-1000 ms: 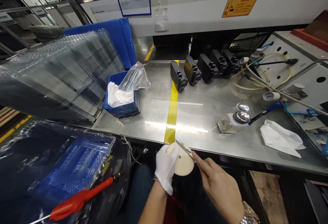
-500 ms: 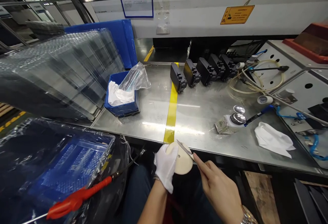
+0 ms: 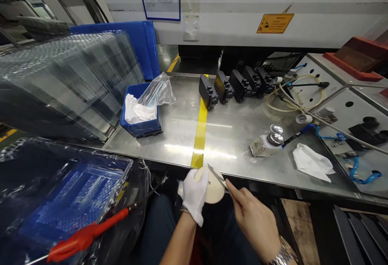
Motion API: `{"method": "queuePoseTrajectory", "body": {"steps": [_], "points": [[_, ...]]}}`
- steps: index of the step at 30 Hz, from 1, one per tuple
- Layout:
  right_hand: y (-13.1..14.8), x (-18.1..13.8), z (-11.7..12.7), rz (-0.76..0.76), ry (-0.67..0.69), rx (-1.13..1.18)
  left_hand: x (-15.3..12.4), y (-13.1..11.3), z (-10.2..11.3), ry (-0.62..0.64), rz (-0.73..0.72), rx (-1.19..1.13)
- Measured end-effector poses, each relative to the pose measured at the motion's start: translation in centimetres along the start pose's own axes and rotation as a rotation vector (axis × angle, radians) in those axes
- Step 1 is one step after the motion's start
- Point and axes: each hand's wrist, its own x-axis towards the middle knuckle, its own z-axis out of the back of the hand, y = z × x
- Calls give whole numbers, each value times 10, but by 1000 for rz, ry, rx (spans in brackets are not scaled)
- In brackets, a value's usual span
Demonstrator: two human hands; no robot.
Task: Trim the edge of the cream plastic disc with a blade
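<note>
White-gloved left hand (image 3: 194,194) gripping cream disc (image 3: 214,188), bare right hand (image 3: 253,218) fingers pinching thin blade (image 3: 216,175).

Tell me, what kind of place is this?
Most likely a factory workstation: a steel workbench with yellow floor-style tape, a row of black parts, and a yellow warning sign on the machine behind.

The steel table (image 3: 242,135) is shining glossy and smooth — a white cloth glove is covering the left hand (image 3: 194,194), which is gripping a matt cream disc (image 3: 214,189); the blade (image 3: 216,175) is gleaming metal.
</note>
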Motion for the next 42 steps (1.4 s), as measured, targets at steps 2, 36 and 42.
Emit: {"method": "queuePoseTrajectory", "body": {"steps": [2, 36, 42], "points": [[1, 2, -2, -6, 17, -13, 1, 5, -1, -5, -24, -30], [-1, 6, 4, -118, 213, -37, -2, 17, -11, -59, -74, 135], [-3, 8, 4, -114, 253, -47, -3, 19, -14, -80, -88, 156]]}}
